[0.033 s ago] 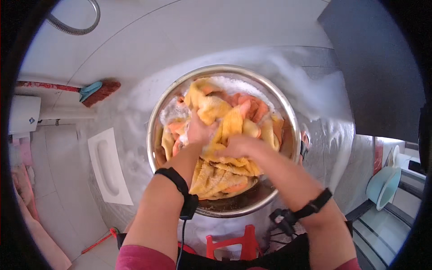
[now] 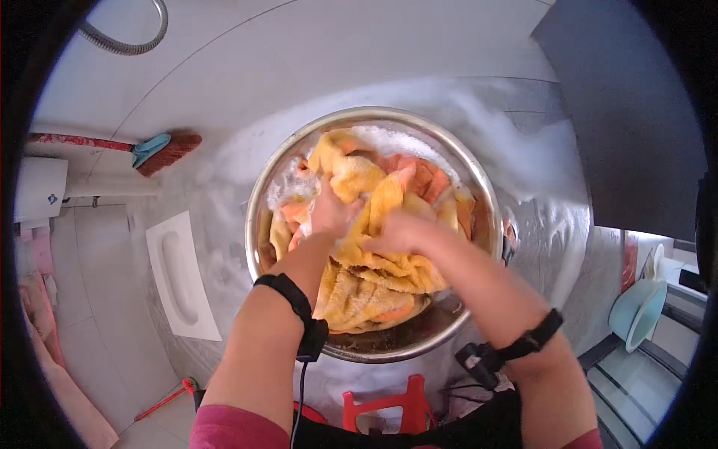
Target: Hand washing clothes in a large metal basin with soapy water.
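Note:
A wide metal basin (image 2: 479,176) holds soapy water and a wet, fluffy yellow cloth (image 2: 378,288) with orange parts, heaped above the water. My left hand (image 2: 333,215) is closed on a fold of the yellow cloth left of the middle, its fingertips partly hidden by the cloth. To its right, my right hand (image 2: 406,233) lies curled over another yellow fold, slightly blurred. A salmon-orange cloth (image 2: 425,179) shows at the basin's far right, beside white suds (image 2: 389,140).
Suds cover the grey floor (image 2: 527,247) around the basin. A red stool (image 2: 413,404) stands close in front of me. At left are a broom (image 2: 168,152) and a white squat toilet or recessed panel (image 2: 183,277); at right, a dark panel (image 2: 628,112) and a pale blue basin (image 2: 637,313).
My right hand and forearm have shifted slightly to the right, and the yellow fold near them has spread a little that way. My left hand stays almost in place.

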`<state>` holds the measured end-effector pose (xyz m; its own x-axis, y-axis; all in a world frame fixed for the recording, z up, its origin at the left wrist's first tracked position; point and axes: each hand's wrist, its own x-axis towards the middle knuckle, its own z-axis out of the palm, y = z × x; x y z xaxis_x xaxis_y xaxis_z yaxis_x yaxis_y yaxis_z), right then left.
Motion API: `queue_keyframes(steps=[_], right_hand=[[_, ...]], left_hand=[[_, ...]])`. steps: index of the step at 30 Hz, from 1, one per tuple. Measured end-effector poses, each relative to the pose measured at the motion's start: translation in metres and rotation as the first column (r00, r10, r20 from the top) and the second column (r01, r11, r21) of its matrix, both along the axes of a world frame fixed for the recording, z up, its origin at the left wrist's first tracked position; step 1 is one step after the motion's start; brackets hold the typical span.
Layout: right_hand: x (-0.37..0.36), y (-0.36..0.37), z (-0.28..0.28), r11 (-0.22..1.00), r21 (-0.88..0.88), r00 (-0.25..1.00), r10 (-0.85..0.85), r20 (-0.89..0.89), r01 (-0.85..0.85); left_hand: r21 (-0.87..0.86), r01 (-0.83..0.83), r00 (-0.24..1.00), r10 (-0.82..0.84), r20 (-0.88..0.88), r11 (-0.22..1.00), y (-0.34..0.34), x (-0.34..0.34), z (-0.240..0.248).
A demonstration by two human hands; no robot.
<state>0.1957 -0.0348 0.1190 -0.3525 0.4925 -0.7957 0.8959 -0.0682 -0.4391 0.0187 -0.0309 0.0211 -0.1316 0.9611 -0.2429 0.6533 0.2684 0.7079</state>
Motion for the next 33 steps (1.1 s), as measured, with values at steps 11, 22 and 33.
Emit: queue_keyframes(steps=[11,22,33], right_hand=[[-0.045,0.057,-0.045,0.922,0.307,0.969,-0.204,-0.139,0.238],[-0.043,-0.204,0.055,0.610,0.689,0.920,-0.252,-0.299,0.391],[-0.040,-0.226,0.001,0.531,0.779,0.929,-0.046,-0.366,0.333]], left_hand=[[-0.219,0.083,0.995,-0.095,-0.044,0.972,-0.092,0.048,0.093],[-0.285,-0.108,0.732,0.270,0.625,0.952,-0.184,-0.035,0.141],[-0.102,-0.021,0.992,0.008,-0.130,0.995,-0.153,0.016,0.091]])
